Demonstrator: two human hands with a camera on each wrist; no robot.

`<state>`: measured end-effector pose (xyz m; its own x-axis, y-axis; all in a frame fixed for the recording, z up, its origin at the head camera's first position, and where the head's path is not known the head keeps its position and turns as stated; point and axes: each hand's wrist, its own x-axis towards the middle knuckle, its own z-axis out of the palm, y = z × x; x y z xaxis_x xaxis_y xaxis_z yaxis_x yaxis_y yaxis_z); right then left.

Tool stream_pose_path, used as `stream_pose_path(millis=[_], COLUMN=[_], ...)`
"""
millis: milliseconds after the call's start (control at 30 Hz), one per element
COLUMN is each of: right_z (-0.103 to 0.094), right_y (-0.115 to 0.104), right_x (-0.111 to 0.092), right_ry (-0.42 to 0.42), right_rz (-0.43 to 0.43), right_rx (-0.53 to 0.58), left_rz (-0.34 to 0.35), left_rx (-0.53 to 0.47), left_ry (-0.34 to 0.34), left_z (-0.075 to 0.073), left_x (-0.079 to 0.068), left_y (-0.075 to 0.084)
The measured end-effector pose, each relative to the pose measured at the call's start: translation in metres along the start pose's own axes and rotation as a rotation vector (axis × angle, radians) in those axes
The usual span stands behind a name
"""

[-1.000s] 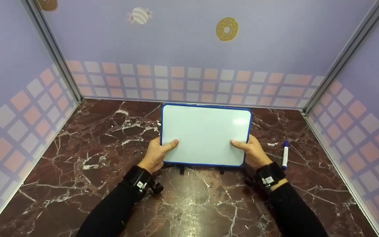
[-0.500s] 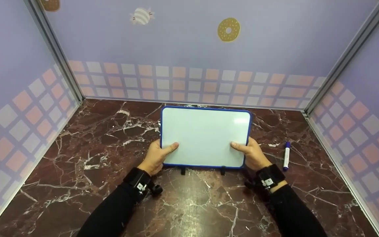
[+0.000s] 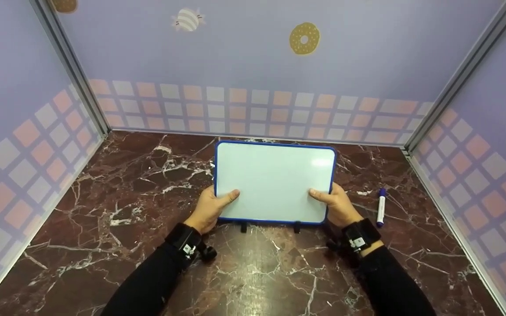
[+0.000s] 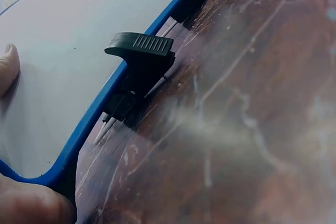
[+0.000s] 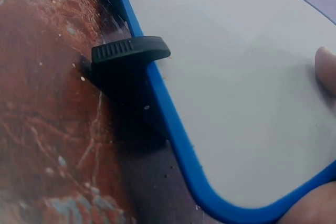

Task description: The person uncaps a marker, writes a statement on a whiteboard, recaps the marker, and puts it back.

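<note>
A small whiteboard (image 3: 275,182) with a blue frame leans back in the middle of the table, its white face bare. Black hooks of a stand (image 4: 142,48) come round its lower edge in both wrist views; the stand's rear part is hidden behind the board. My left hand (image 3: 208,207) grips the board's left side, thumb flat on the face and fingers out of sight behind. On the opposite side my right hand (image 3: 340,204) holds it the same way. A marker (image 3: 381,208) with a purple cap lies to the right of my right hand.
The tabletop (image 3: 103,219) is dark red marble with white veins. A patterned back wall (image 3: 253,66) and two side walls enclose it, meeting at metal corner posts. Black wrist cameras (image 3: 187,245) are strapped to both wrists.
The whiteboard's top edge has dropped slightly since one second ago, and its lower edge sits closer to the stand's hooks. Both hands keep their grip; the marker lies still.
</note>
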<state>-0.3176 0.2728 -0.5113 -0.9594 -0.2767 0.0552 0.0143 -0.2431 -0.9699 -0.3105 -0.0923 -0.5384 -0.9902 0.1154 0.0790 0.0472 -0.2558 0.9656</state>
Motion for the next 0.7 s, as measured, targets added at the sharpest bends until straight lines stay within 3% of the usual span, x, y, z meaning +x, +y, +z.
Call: stream_pose_path(millis=[333,567,700], right_z=[-0.001,-0.007,-0.018], right_y=[0.001,-0.003,-0.007], right_x=[-0.002,-0.001,-0.002], right_ry=[0.012,0.107,0.158], right_rz=[-0.012,-0.014,-0.06], right_rx=[-0.016,-0.068,-0.065], left_rz=[-0.012,-0.032,-0.025], left_rx=[0.018,0.03,0.01], left_ry=[0.008,0.014,0.052], left_z=[0.0,-0.006,-0.01], left_x=[-0.001,0.001,0.002], left_y=[-0.002,0.004,0.009])
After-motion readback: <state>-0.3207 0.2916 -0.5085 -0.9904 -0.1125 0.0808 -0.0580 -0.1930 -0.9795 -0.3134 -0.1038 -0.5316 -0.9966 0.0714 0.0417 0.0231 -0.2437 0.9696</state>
